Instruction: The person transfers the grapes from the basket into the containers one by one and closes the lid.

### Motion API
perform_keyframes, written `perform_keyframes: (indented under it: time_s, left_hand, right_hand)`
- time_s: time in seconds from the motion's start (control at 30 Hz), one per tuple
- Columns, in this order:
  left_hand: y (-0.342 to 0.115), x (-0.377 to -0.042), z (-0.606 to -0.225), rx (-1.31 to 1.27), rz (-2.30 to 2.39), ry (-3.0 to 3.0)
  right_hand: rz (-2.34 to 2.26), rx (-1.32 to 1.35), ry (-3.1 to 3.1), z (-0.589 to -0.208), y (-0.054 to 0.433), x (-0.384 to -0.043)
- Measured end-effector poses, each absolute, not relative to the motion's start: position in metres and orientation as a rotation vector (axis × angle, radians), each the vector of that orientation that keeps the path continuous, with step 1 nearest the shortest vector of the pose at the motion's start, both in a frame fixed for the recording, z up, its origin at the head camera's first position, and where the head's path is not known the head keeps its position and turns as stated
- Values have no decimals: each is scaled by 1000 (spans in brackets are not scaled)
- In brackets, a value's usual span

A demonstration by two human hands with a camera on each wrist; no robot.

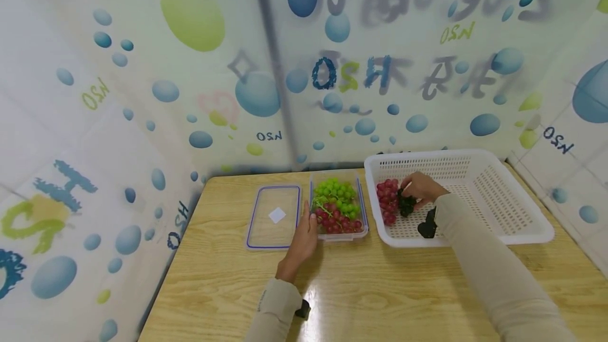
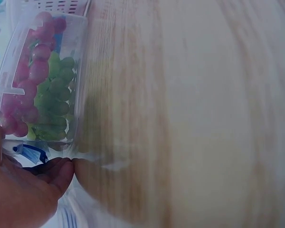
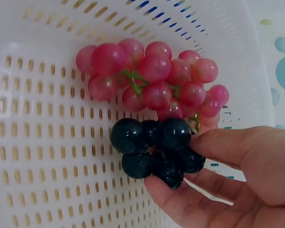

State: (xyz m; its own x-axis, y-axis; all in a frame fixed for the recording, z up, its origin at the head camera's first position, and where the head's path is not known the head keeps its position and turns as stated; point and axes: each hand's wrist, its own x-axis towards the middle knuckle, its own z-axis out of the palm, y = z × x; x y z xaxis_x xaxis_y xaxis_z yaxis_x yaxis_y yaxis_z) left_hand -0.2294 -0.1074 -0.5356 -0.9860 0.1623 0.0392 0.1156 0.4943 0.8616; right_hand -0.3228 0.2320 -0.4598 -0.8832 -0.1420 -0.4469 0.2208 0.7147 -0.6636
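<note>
We pinch a bunch of glossy, round black grapes (image 3: 171, 137) in our right hand's fingers, inside a white slotted plastic basket (image 1: 499, 197).
A bunch of shiny red grapes (image 3: 154, 69) lies just left of those fingers in the head view. Our left hand (image 1: 304, 234) touches the side of a clear rectangular plastic container (image 1: 343, 237), probably to steady it; whether its fingers grip or merely press, we cannot tell. Green grapes (image 1: 336, 190) and dark-red grapes (image 1: 334, 221) sit inside, right of them. Left of them, a clear blue-edged plastic lid (image 1: 266, 231) lies flat on the table (image 1: 228, 284), presumably off for access. Our right hand partly hides the black bunch from the head view; its stem is unclear.
</note>
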Motion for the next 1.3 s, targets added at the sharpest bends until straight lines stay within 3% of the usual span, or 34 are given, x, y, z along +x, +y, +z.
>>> perform_keyframes:
  time_s: [0.83,1.3]
  left_hand:
    - [-107,-229,-534,240,1531,2681]
    - [-107,-231,-536,262,1551,2685]
  right_hand:
    - [-1035,41,2662,-446,246,-324]
    - [-1068,-4,2705,-433,229,-326]
